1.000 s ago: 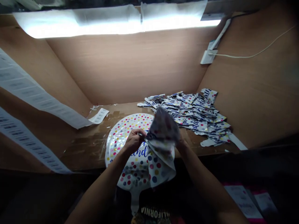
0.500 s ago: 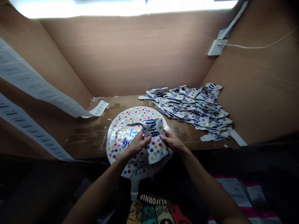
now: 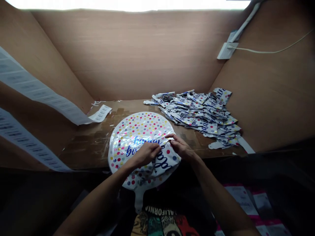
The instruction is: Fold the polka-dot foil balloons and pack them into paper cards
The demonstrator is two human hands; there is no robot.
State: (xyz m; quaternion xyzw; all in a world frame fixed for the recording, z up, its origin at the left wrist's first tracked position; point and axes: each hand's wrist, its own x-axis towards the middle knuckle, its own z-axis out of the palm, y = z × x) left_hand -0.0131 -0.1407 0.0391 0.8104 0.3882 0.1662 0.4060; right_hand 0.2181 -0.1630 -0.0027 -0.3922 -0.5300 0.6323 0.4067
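The top edge of the frame is overexposed by a long white strip light (image 3: 128, 5), by which the tan cardboard back wall (image 3: 137, 55) is lit. The lower corners are sunk in deep shadow. Edges are stretched by wide-angle distortion; fine print is slightly softened.

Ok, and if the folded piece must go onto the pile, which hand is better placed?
The right hand, I would judge: it is nearer to the pile, which lies on its own side, and its fingers seem to pinch the folded piece. The left hand is farther.
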